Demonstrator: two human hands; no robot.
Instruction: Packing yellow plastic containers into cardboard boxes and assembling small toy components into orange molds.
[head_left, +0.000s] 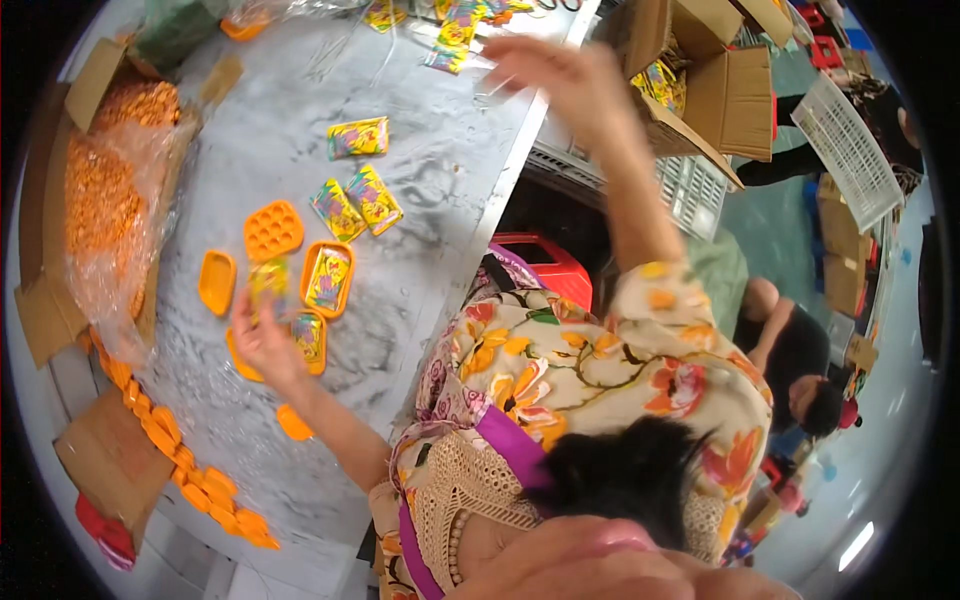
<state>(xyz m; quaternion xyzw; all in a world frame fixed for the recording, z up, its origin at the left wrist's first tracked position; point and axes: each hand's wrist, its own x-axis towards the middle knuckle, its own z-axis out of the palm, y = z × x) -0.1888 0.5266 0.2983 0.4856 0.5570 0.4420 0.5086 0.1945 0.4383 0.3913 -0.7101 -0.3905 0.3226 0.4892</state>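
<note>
My left hand (262, 340) pinches a small yellow printed packet (269, 280) above the table, over a group of orange plastic pieces. Beside it, one shallow orange tray (343, 262) has a packet lying in it, and a second tray (320, 352) under my fingers holds another. An orange tray (216, 282) with nothing in it sits to the left. Just above the held packet lies an orange plate with round hollows (273, 231). My right hand (545, 72), blurred by motion, stretches its fingers apart at the far table edge, near several yellow packets (458, 28).
Three loose packets (358, 138) lie mid-table. At left, a carton lined with clear plastic holds many small orange pieces (110, 190). A row of orange parts (165, 430) runs along the left edge. An open carton (740, 100) stands past the right edge, with people beyond.
</note>
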